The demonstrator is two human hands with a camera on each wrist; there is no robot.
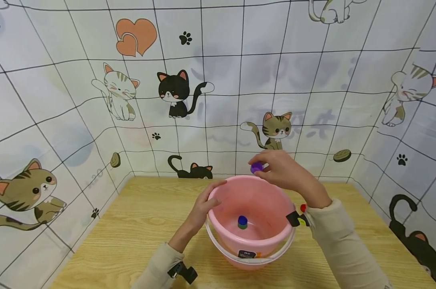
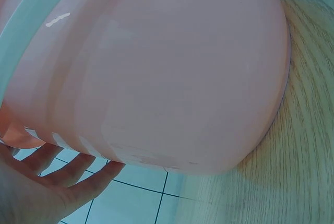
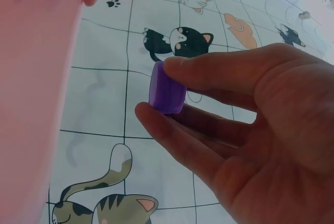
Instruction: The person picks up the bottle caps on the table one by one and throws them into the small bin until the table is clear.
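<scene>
A pink bucket (image 1: pixel 232 239) stands on the table, its white handle (image 1: pixel 254 261) hanging down at the front. My left hand (image 1: pixel 203 206) grips the bucket's left rim, thumb over the edge and fingers along the outside wall. Between thumb and fingertips, my right hand (image 1: pixel 280 170) pinches a small purple cap (image 3: pixel 168 89) just above the bucket's far rim. On the bucket's floor sits a small blue piece (image 1: pixel 242 219) with green beneath it, which looks like stacked caps. The left wrist view has the bucket's outer wall (image 2: pixel 182 67) close up, with the left fingers (image 2: pixel 78 174) against it.
A small red piece (image 1: pixel 303 208) shows to the right of the bucket, partly behind the right wrist, with a yellow bit (image 1: pixel 302 222) just below it. The wood-grain table (image 1: pixel 131 224) meets a cat-patterned wall cloth (image 1: pixel 221 80) at the back and sides.
</scene>
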